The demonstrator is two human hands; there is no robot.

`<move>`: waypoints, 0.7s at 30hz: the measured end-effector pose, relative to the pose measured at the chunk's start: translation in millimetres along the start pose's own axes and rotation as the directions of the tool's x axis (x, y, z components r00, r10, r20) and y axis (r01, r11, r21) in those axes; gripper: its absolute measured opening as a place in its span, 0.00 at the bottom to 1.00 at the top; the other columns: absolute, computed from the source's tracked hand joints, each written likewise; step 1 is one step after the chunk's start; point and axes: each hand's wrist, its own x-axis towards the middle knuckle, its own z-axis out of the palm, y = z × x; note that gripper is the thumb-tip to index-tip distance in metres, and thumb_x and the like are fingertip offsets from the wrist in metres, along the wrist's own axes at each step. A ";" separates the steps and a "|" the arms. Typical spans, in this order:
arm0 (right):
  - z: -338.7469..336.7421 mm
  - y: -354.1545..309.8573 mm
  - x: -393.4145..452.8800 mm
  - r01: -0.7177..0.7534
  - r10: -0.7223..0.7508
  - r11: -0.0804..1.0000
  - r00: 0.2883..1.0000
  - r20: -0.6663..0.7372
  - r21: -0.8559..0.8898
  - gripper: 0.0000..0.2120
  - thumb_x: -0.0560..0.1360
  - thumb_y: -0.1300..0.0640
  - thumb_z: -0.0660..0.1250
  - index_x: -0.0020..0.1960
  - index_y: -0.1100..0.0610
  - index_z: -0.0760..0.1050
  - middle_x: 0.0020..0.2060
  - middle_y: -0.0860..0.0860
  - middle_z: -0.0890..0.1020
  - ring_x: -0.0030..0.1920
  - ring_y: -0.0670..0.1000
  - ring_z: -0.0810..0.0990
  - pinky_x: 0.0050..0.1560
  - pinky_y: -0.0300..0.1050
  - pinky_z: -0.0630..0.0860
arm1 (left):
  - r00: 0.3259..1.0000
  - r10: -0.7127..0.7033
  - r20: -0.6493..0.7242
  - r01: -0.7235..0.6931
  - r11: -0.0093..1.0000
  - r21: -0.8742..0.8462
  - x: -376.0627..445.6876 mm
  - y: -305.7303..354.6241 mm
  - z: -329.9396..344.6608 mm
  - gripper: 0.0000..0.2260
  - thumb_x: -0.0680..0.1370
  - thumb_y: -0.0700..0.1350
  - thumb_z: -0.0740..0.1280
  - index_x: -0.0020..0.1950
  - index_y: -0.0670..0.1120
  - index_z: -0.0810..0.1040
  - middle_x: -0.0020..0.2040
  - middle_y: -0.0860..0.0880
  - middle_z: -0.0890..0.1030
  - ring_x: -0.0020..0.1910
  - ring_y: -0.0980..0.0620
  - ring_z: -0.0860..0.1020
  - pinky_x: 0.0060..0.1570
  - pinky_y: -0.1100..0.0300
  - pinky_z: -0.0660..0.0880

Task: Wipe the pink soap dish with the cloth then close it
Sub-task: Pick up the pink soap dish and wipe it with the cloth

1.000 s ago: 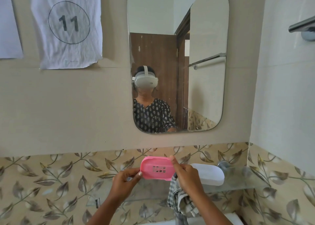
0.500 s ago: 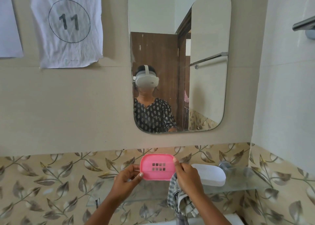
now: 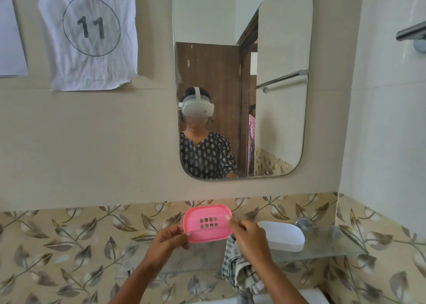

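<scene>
Head view: pink dish (image 3: 207, 223) is held up at six o'clock below the mirror (image 3: 242, 77), slotted face toward the camera. Left hand (image 3: 166, 240) pinches its left edge; right hand (image 3: 250, 237) pinches its right edge, with the cloth (image 3: 239, 269) hanging under the palm. White lid (image 3: 282, 235) lies on the glass shelf (image 3: 334, 246) at four o'clock.
</scene>
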 end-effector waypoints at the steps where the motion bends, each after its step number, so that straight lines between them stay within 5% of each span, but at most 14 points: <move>1: -1.1 -1.4 -1.6 -0.026 0.027 0.998 1.000 -0.011 0.056 0.21 0.73 0.40 0.66 0.33 0.56 0.69 0.26 0.47 0.70 0.24 0.44 0.65 0.26 0.37 0.62 | 1.000 -0.006 -0.015 0.006 1.000 -0.014 0.9 -1.1 -1.6 0.04 0.74 0.33 0.67 0.43 0.38 0.82 0.33 0.47 0.82 0.33 0.53 0.78 0.36 0.67 0.76; 6: -16.4 -10.8 -6.3 -0.344 0.346 0.857 0.936 0.066 0.383 0.19 0.63 0.55 0.78 0.47 0.60 0.73 0.39 0.54 0.81 0.36 0.53 0.80 0.34 0.45 0.77 | 0.999 -0.033 -0.038 0.031 0.998 -0.062 5.8 -5.5 -4.8 0.06 0.70 0.38 0.70 0.43 0.35 0.81 0.34 0.42 0.82 0.35 0.49 0.80 0.39 0.63 0.78; 8: -23.2 -14.8 -6.7 -0.354 0.380 0.758 0.922 0.071 0.548 0.22 0.61 0.66 0.77 0.52 0.60 0.74 0.43 0.58 0.83 0.42 0.59 0.84 0.43 0.53 0.82 | 0.999 -0.047 -0.027 0.046 0.997 -0.064 6.7 -6.9 -4.7 0.13 0.67 0.43 0.69 0.44 0.34 0.81 0.35 0.40 0.82 0.36 0.48 0.80 0.40 0.63 0.78; 10: -26.8 -18.9 -9.6 -0.243 0.351 0.760 0.934 -0.066 0.602 0.23 0.62 0.70 0.75 0.53 0.57 0.76 0.44 0.56 0.83 0.42 0.57 0.83 0.43 0.52 0.82 | 0.999 -0.046 -0.022 0.044 0.998 -0.053 6.5 -7.7 -4.9 0.15 0.66 0.44 0.69 0.45 0.33 0.81 0.36 0.40 0.82 0.36 0.48 0.80 0.40 0.63 0.78; 13: -25.5 -30.3 -19.4 0.021 0.164 0.885 0.920 -0.355 0.464 0.22 0.66 0.69 0.72 0.55 0.50 0.77 0.46 0.47 0.81 0.40 0.46 0.81 0.34 0.37 0.78 | 0.999 -0.036 -0.005 0.036 0.999 -0.034 6.2 -8.6 -4.5 0.14 0.67 0.43 0.70 0.45 0.34 0.82 0.38 0.39 0.83 0.36 0.48 0.80 0.38 0.63 0.78; 16: -9.7 -30.7 -21.2 0.210 -0.090 0.959 0.862 -0.498 0.189 0.24 0.69 0.69 0.72 0.62 0.54 0.76 0.49 0.49 0.83 0.41 0.42 0.81 0.37 0.40 0.81 | 0.999 -0.029 0.015 0.030 0.999 -0.031 6.8 -8.0 -3.5 0.12 0.67 0.42 0.70 0.44 0.34 0.82 0.38 0.38 0.83 0.35 0.48 0.80 0.37 0.63 0.78; 19: 20.2 -28.5 -25.7 0.250 -0.235 0.968 0.902 -0.363 -0.006 0.29 0.71 0.69 0.70 0.69 0.53 0.69 0.50 0.51 0.82 0.41 0.46 0.82 0.36 0.39 0.82 | 0.999 -0.023 0.046 0.024 0.999 -0.028 5.0 -5.1 -1.8 0.08 0.65 0.40 0.70 0.40 0.36 0.81 0.34 0.42 0.83 0.32 0.49 0.80 0.36 0.65 0.78; 21: 39.8 -29.5 -32.0 0.270 -0.285 0.958 0.937 -0.202 -0.100 0.32 0.73 0.68 0.67 0.73 0.51 0.63 0.56 0.51 0.81 0.48 0.45 0.81 0.47 0.37 0.80 | 0.998 -0.019 0.054 0.021 0.999 -0.030 3.9 -3.7 -2.1 0.10 0.63 0.42 0.72 0.40 0.37 0.81 0.35 0.42 0.83 0.34 0.48 0.81 0.36 0.64 0.78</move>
